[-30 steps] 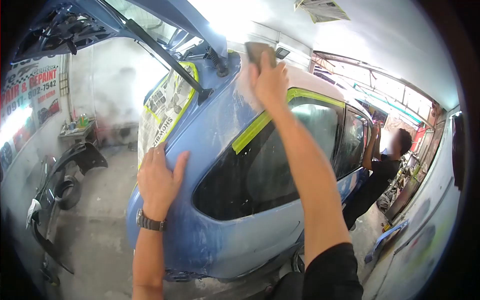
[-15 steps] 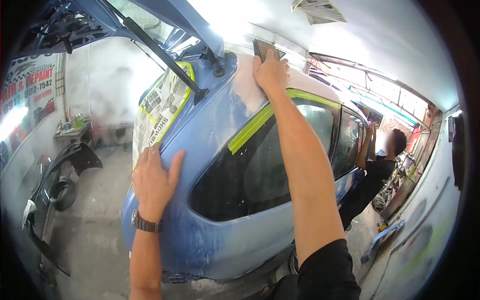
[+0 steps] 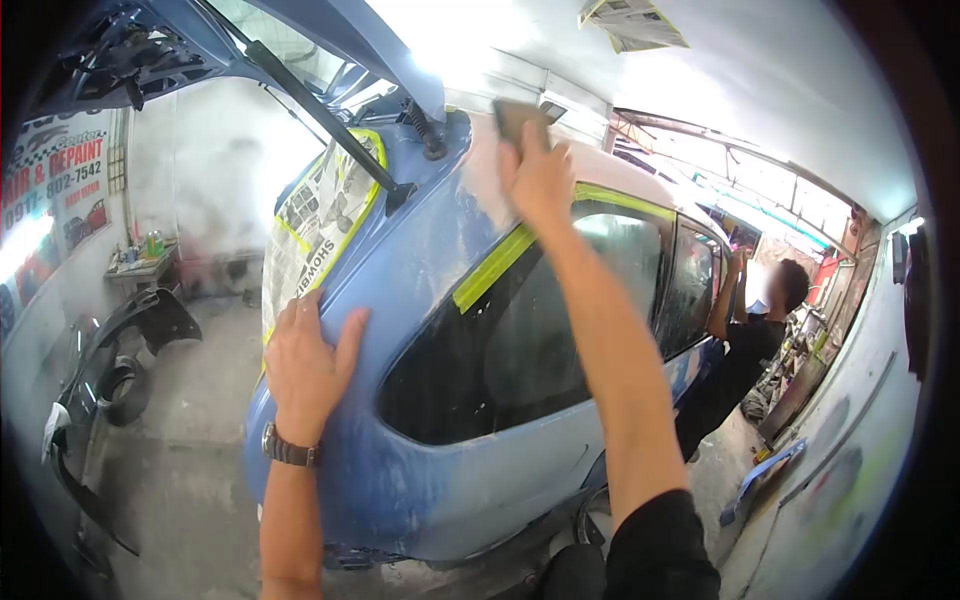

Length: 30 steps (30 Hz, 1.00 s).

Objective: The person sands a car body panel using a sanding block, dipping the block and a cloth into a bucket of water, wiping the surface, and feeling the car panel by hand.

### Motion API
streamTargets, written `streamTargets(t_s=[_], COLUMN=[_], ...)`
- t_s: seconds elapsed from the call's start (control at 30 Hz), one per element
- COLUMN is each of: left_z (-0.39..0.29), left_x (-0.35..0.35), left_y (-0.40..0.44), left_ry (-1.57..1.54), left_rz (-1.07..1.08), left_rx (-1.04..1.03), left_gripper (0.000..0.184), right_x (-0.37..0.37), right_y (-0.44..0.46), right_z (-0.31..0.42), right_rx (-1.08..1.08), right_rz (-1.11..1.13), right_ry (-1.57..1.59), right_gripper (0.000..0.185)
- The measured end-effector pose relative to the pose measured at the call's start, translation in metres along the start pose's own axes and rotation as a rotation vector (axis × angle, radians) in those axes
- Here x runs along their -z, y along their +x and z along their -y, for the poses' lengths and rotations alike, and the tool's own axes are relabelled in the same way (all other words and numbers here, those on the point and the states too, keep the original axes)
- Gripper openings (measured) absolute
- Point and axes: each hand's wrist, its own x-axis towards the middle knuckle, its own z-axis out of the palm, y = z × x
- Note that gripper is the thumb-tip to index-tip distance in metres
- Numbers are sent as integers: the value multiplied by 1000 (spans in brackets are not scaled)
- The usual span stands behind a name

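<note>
My right hand (image 3: 541, 182) is closed around a brown, flat sanding block (image 3: 521, 121), blurred by motion, at the pale, filler-like patch (image 3: 487, 165) along the car's roof edge. Its underside is hidden, so contact with the surface cannot be made out. My left hand (image 3: 308, 358) rests flat on the blue rear pillar of the car (image 3: 400, 250), thumb spread away from the fingers. A dark watch (image 3: 292, 447) circles that wrist. Yellow-green masking tape (image 3: 495, 268) lines the top of the rear side window (image 3: 480, 370). Taped newspaper (image 3: 318, 225) covers the rear opening beside my left fingers.
The raised tailgate (image 3: 370, 45) and its strut (image 3: 320, 115) hang overhead at left. A co-worker in black (image 3: 745, 350) stands along the car's far side, arms raised. A loose bumper (image 3: 95, 375) and a tire (image 3: 122, 390) lie on the left floor, near a small table (image 3: 145, 265).
My right hand and the sanding block have shifted slightly down the roof edge, toward me. My left hand stays in place on the pillar.
</note>
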Motion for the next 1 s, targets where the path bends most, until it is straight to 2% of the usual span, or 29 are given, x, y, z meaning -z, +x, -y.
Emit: streamTargets(t_s=[0.07,0.1,0.17,0.23,0.3,0.37,0.47,0.57,0.63,0.73,0.77,0.87,0.97,1.0], left_z=[-1,0,1,0,3,3,2,5,3,5,4,2,4,3], left_x=[-3,-4,-5,-3,-4,-1,-4,-4,-3,1,1,-2,-4,-2], left_y=[-1,-1,-3,1,0,-1,0,-2,1,1,0,1,1,1], left_ry=[-5,3,14,16,21,14,-12,-23,-28,-10,-22,-62,-42,-34], left_rz=[-47,-63,-43,-50,-57,-50,-64,-37,-39,-21,-1,-24,-29,-35], left_rx=[-17,-31,-18,-29,-44,-36,-37,-30,-24,-13,6,8,-12,-19], left_gripper=[54,54,54,54,54,54,55,56,55,54,54,55,55,55], right_x=[28,24,17,0,-4,-6,27,12,2,-10,-8,25,-3,6], right_y=[-65,-61,-30,23,37,14,-77,-23,28,32,4,-72,-7,21], right_z=[28,20,-2,-38,-44,-27,20,-19,-51,-49,-36,-4,-57,-71], right_rx=[114,104,98,-6,-52,-48,195,83,-153,-215,-89,177,-29,-177], right_rz=[64,71,82,60,22,-13,7,0,48,59,-15,40,-34,74], right_ry=[-10,16,78,46,16,-11,52,114,45,-21,9,118,-12,7], right_gripper=[63,64,65,65,65,65,64,65,65,66,66,69,66,65])
